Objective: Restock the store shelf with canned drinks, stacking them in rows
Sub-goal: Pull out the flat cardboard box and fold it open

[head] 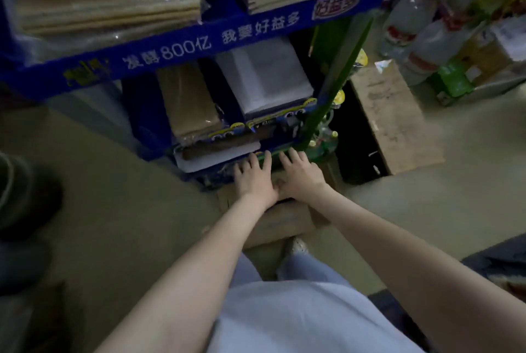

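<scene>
Both arms extend forward and down toward the foot of the blue display rack (199, 48); the left hand (254, 179) and the right hand (300, 174) lie side by side, palms down, touching near the thumbs; the fingers of each hand are straight and spread apart, holding nothing; the fingertips reach the front edge of the lowest shelf level, and the palms sit over the far end of a cardboard carton (280, 221) that stands on the floor against the rack, directly in front of the person's legs; whether the palms press on the carton cannot be told; the carton's contents are hidden, and individual cans cannot be made out in the dim, blurred view. The rack's upper level holds two wrapped stacks of flat tan sheets (108, 2); the middle level holds a brown stack (190, 102) beside a white stack (264, 76); a flat white slab (216, 157) lies at the bottom level, just left of the left hand. A green upright post (336, 82) borders the rack on the right; beyond it a long brown box (395, 116) lies on the floor, with large clear bottles (407, 19) further back.
</scene>
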Action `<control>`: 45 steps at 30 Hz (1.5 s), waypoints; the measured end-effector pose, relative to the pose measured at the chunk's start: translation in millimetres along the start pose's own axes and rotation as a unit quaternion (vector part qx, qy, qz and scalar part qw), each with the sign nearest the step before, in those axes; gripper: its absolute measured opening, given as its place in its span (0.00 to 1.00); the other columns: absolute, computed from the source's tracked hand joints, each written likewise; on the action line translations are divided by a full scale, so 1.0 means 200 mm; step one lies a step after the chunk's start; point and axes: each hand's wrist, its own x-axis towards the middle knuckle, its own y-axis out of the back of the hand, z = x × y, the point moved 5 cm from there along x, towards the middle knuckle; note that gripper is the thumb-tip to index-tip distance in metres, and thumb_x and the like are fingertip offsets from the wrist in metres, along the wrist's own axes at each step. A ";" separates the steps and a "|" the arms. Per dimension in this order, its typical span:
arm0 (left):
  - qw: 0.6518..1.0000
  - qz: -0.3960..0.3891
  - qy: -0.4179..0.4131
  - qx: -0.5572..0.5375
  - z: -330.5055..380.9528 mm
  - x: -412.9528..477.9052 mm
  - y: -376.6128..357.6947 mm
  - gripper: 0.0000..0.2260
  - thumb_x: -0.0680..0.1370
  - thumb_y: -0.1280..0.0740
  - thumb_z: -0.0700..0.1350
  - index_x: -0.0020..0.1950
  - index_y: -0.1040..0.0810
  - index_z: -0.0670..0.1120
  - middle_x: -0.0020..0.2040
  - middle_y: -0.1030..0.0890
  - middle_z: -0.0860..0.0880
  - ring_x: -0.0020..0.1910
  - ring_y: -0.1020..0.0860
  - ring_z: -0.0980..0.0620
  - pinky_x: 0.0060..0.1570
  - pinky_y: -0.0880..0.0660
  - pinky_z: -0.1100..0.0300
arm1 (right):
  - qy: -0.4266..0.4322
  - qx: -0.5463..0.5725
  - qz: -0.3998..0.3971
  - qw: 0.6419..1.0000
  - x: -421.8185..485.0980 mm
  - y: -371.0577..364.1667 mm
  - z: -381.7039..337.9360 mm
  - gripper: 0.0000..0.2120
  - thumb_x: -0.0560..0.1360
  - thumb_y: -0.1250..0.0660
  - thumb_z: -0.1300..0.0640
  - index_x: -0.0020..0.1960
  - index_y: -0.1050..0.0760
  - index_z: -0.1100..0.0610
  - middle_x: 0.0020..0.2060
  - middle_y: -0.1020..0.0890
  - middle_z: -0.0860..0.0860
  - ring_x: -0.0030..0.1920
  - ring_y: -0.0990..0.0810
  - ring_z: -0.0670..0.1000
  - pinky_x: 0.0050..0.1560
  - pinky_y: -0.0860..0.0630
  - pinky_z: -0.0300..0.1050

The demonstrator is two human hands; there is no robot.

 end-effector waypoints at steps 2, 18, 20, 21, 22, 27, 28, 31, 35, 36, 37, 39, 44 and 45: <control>0.999 0.006 0.042 -0.005 0.02 -0.06 -0.05 0.36 0.78 0.43 0.60 0.78 0.56 0.49 0.77 0.47 0.39 0.73 0.42 0.39 0.72 0.46 0.44 | 0.036 -0.007 -0.006 0.999 -0.02 -0.04 0.02 0.38 0.76 0.39 0.42 0.77 0.53 0.54 0.76 0.48 0.54 0.75 0.48 0.56 0.66 0.35 0.54; 0.974 -0.025 0.203 -0.096 -0.11 -0.29 -0.28 0.37 0.77 0.41 0.61 0.78 0.56 0.48 0.77 0.48 0.39 0.73 0.43 0.40 0.71 0.46 0.45 | 0.144 -0.040 -0.030 0.988 -0.03 -0.16 -0.14 0.35 0.77 0.41 0.43 0.77 0.52 0.54 0.76 0.46 0.54 0.74 0.46 0.56 0.66 0.34 0.54; 0.973 -0.034 0.200 -0.108 -0.12 -0.27 -0.30 0.37 0.76 0.41 0.61 0.78 0.55 0.48 0.76 0.48 0.39 0.73 0.42 0.40 0.71 0.45 0.45 | 0.125 -0.032 -0.031 0.991 -0.02 -0.16 -0.13 0.35 0.77 0.41 0.43 0.77 0.52 0.55 0.75 0.46 0.54 0.74 0.46 0.56 0.65 0.34 0.54; 0.973 -0.038 0.199 -0.111 -0.12 -0.25 -0.31 0.37 0.76 0.41 0.61 0.78 0.55 0.49 0.77 0.48 0.38 0.73 0.42 0.40 0.70 0.45 0.46 | 0.117 -0.029 -0.031 0.992 -0.01 -0.16 -0.12 0.35 0.77 0.41 0.43 0.77 0.52 0.55 0.75 0.46 0.54 0.73 0.45 0.56 0.65 0.34 0.54; 0.972 -0.044 0.199 -0.114 -0.11 -0.23 -0.32 0.37 0.77 0.42 0.61 0.78 0.56 0.49 0.77 0.49 0.38 0.73 0.43 0.39 0.70 0.45 0.46 | 0.113 -0.028 -0.033 0.993 -0.01 -0.17 -0.10 0.35 0.77 0.41 0.43 0.77 0.52 0.55 0.75 0.46 0.54 0.73 0.45 0.56 0.65 0.34 0.54; 0.970 -0.058 0.201 -0.127 -0.03 -0.16 -0.33 0.36 0.77 0.43 0.61 0.78 0.55 0.49 0.77 0.49 0.39 0.73 0.43 0.40 0.71 0.47 0.46 | 0.118 -0.033 -0.055 0.991 0.06 -0.19 0.01 0.36 0.78 0.42 0.42 0.78 0.53 0.54 0.76 0.48 0.53 0.74 0.47 0.56 0.66 0.35 0.55; 0.967 -0.055 0.209 -0.135 -0.02 -0.14 -0.34 0.35 0.77 0.43 0.61 0.78 0.55 0.49 0.76 0.47 0.39 0.73 0.42 0.40 0.71 0.46 0.46 | 0.121 -0.035 -0.060 0.990 0.09 -0.19 0.04 0.36 0.78 0.42 0.42 0.78 0.54 0.54 0.76 0.49 0.53 0.74 0.47 0.56 0.67 0.35 0.54; 0.957 -0.048 0.247 -0.142 -0.02 -0.09 -0.45 0.35 0.76 0.42 0.62 0.77 0.50 0.49 0.74 0.42 0.40 0.71 0.39 0.41 0.68 0.42 0.46 | 0.134 -0.053 -0.074 0.987 0.17 -0.22 0.17 0.35 0.78 0.43 0.42 0.78 0.54 0.54 0.76 0.49 0.53 0.74 0.48 0.56 0.67 0.37 0.54; 0.935 -0.094 0.308 -0.149 -0.02 -0.09 -0.72 0.36 0.75 0.42 0.63 0.77 0.50 0.49 0.75 0.44 0.41 0.72 0.40 0.41 0.70 0.42 0.45 | 0.148 -0.098 -0.094 0.980 0.30 -0.32 0.42 0.36 0.78 0.42 0.42 0.78 0.54 0.54 0.76 0.49 0.53 0.74 0.47 0.56 0.67 0.36 0.54; 0.928 -0.102 0.321 -0.157 -0.01 -0.09 -0.80 0.37 0.75 0.42 0.64 0.77 0.50 0.49 0.75 0.44 0.41 0.73 0.41 0.41 0.70 0.43 0.44 | 0.144 -0.109 -0.099 0.979 0.34 -0.35 0.48 0.36 0.77 0.42 0.42 0.77 0.54 0.54 0.76 0.49 0.53 0.74 0.47 0.56 0.67 0.36 0.54; 0.921 -0.108 0.333 -0.170 0.00 -0.08 -0.87 0.37 0.75 0.43 0.65 0.77 0.51 0.50 0.76 0.45 0.41 0.73 0.42 0.42 0.71 0.44 0.44 | 0.137 -0.114 -0.105 0.978 0.37 -0.40 0.52 0.36 0.77 0.42 0.42 0.77 0.54 0.54 0.76 0.49 0.53 0.74 0.47 0.56 0.67 0.36 0.54; 0.901 -0.104 0.362 -0.216 0.01 -0.04 -1.01 0.38 0.74 0.43 0.67 0.78 0.51 0.51 0.77 0.48 0.42 0.74 0.45 0.42 0.71 0.45 0.44 | 0.115 -0.121 -0.117 0.979 0.43 -0.50 0.60 0.36 0.77 0.41 0.43 0.77 0.54 0.54 0.76 0.48 0.54 0.74 0.47 0.56 0.69 0.37 0.56; 0.863 -0.067 0.407 -0.292 -0.05 0.11 -1.35 0.41 0.72 0.42 0.70 0.77 0.53 0.51 0.78 0.53 0.42 0.76 0.51 0.41 0.72 0.47 0.42 | 0.094 -0.147 -0.137 0.975 0.60 -0.83 0.66 0.35 0.78 0.45 0.41 0.78 0.55 0.53 0.77 0.51 0.53 0.74 0.47 0.56 0.70 0.40 0.54; 0.853 -0.059 0.417 -0.309 -0.08 0.15 -1.44 0.41 0.72 0.42 0.70 0.77 0.53 0.51 0.78 0.54 0.42 0.76 0.53 0.41 0.72 0.48 0.42 | 0.085 -0.145 -0.134 0.977 0.64 -0.90 0.66 0.35 0.78 0.45 0.41 0.78 0.55 0.53 0.77 0.52 0.52 0.74 0.46 0.56 0.71 0.40 0.54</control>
